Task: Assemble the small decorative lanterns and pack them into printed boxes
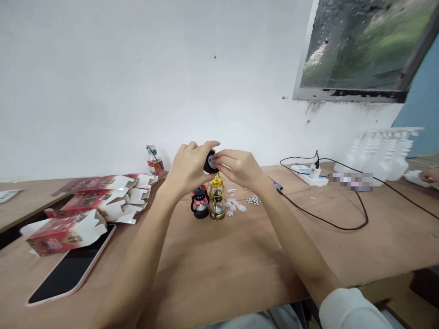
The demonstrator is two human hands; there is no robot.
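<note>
Raised over the table, my left hand (192, 167) is closed round a black mini lantern (210, 162), its round underside turned toward me. The fingertips of my right hand (238, 164) are pinched together against that underside; whatever they may hold is hidden. Below my hands stand a black lantern (200, 203) and a bronze lantern (217, 208), both upright. Behind them is a gold lantern (216, 183), partly covered by my hands. Just right of the lanterns lie small white plastic pieces (236, 206) and several button cells (253, 200).
Open red cardboard boxes (68, 230) lie at left, one over a phone (68, 274). A bottle (155, 160) stands by the wall. At right are a power strip (308, 175), a black cable (329, 226) and white plastic containers (380, 151). Another person's hand (429, 176) shows at far right.
</note>
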